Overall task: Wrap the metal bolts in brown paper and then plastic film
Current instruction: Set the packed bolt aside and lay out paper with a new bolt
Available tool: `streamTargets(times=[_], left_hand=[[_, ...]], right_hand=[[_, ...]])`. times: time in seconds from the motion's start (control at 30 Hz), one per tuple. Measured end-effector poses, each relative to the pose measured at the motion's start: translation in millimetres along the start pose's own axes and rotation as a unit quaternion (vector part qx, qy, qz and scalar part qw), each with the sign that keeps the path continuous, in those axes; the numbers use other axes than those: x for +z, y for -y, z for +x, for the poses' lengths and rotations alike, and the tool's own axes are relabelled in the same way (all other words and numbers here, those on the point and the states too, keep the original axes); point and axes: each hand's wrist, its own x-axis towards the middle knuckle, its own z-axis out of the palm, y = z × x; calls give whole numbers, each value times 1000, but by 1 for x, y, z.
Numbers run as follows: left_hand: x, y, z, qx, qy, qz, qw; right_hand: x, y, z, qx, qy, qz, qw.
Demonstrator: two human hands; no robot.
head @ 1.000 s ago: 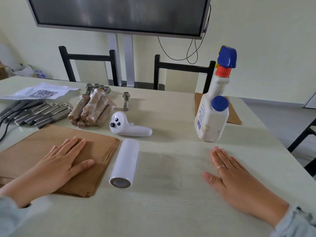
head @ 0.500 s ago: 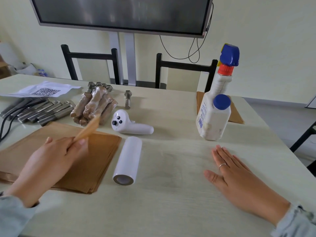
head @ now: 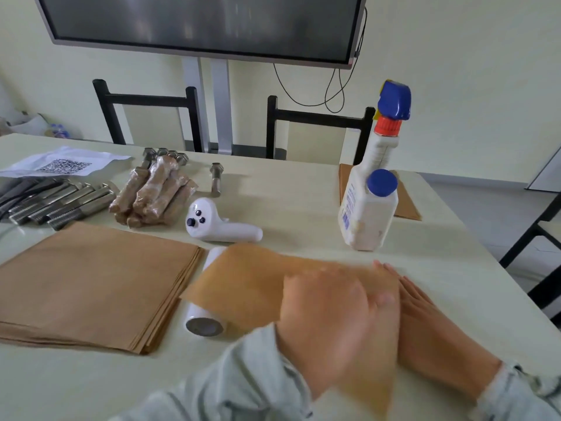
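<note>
Head view
Left hand (head: 331, 323): blurred; reaches across the body to the right, holds one brown sheet (head: 261, 284), thumb on the sheet's right part; exact grip hard to make out.
Sheet: lifted, tilted, covers the middle of the film roll (head: 204, 320) and much of the right hand; lower edge runs down toward the near table edge.
Right hand (head: 431, 332): flat on the table (head: 303, 208), fingers straight, holds nothing; fingertips show just past the sheet's top edge, inner side hidden under the sheet.
Paper stack (head: 91, 284): brown, flat on the table at left, just beside the roll.
Film roll: white, lying on its side, near end and a bit of the far end visible.
Bare bolts (head: 60, 202): row lying far left, cut off by the frame edge; one more bolt (head: 216, 180) apart, behind the remote.
Wrapped bolts (head: 154, 189): pile in brown paper and film, between the bare row and the single bolt; some bolt heads show behind it.
Remote (head: 218, 226): white, buttons facing up, just behind the roll.
Spray bottle (head: 373, 165): upright, far right; small bottle (head: 375, 214) in front, touching or overlapping, cannot tell.
More brown paper (head: 406, 205): behind the bottles, mostly hidden.
QR paper (head: 66, 162): far left, print too small to read.
Screen (head: 200, 22), two chairs (head: 145, 117): beyond the table, screen cut off at top.
</note>
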Motion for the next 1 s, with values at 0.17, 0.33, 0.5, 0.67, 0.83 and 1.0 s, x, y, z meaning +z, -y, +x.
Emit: streamTargets(times=[0.17, 0.33, 0.5, 0.67, 0.83, 1.0], left_hand=[[24, -5, 2, -14, 136, -117, 984], [8, 24, -14, 51, 90, -90, 991], [-3, 88, -45, -12, -64, 7, 998], [18, 105, -58, -44, -145, 5, 988], [28, 97, -58, -11, -201, -10, 980], [28, 97, -56, 1, -227, -13, 974]], right_hand=[[0, -4, 0, 2, 35, 38, 999], [-1, -3, -1, 18, 10, 143, 989], [-5, -12, -1, 120, -77, 320, 937], [-28, 2, -2, 172, -130, 519, 827], [-23, 3, -1, 139, -95, 439, 883], [-21, 5, -2, 104, -67, 404, 907]])
